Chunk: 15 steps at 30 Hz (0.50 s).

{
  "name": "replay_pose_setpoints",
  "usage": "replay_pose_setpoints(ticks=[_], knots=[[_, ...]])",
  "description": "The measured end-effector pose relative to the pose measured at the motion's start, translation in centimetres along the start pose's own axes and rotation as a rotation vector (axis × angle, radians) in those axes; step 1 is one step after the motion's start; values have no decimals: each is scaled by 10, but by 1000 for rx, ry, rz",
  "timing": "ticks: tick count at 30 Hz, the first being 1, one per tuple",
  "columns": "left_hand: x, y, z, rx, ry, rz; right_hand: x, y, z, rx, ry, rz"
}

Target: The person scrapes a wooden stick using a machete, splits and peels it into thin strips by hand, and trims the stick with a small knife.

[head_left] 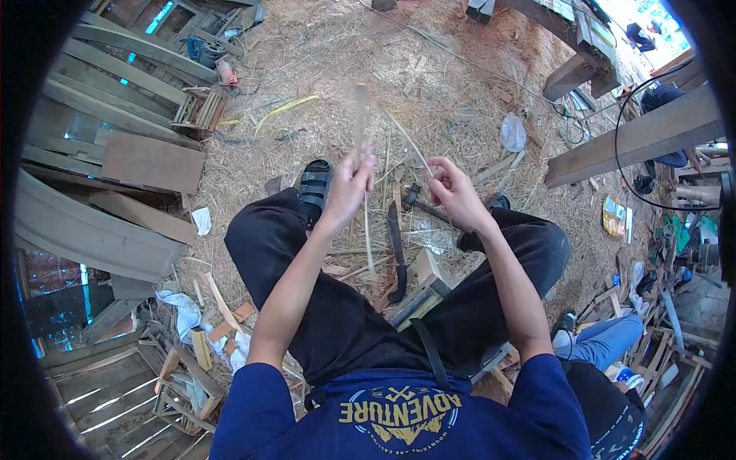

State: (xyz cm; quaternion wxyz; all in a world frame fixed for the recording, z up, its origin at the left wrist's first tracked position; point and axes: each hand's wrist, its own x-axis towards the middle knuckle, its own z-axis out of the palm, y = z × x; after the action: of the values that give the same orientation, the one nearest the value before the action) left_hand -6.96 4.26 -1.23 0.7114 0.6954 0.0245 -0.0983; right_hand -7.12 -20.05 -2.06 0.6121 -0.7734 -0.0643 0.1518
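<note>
My left hand is closed around a flat wooden strip that stands up from the fist. A second, thinner strip hangs below that hand. My right hand pinches the near end of a thin wooden sliver, which slants up and to the left. On the ground between my legs lies a long dark-bladed machete with a black curved handle. Beside it is a hammer with a dark head. A wooden block rests by my right thigh.
Shavings cover the ground. Curved planks and stacked boards line the left side. A heavy beam juts in from the right, with a black cable looping over it. Another person's jeans-clad leg is at lower right. A plastic bag lies ahead.
</note>
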Motion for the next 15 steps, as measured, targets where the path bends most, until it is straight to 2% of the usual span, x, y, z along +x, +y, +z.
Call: replay_pose_setpoints(ticks=[2,5,8,11,15], knots=[[-5,-2,9,2,-134,-42,-3,-19,3,212,25,45],[-10,-9,26,61,-251,-46,1,-15,-3,299,26,27],[-15,-3,33,-15,-336,-54,6,-6,2,134,182,-24],[-10,-6,32,-130,-330,-49,8,-3,6,-232,238,-167],[-5,-3,29,-259,-260,-141,6,-15,17,-196,143,-151]])
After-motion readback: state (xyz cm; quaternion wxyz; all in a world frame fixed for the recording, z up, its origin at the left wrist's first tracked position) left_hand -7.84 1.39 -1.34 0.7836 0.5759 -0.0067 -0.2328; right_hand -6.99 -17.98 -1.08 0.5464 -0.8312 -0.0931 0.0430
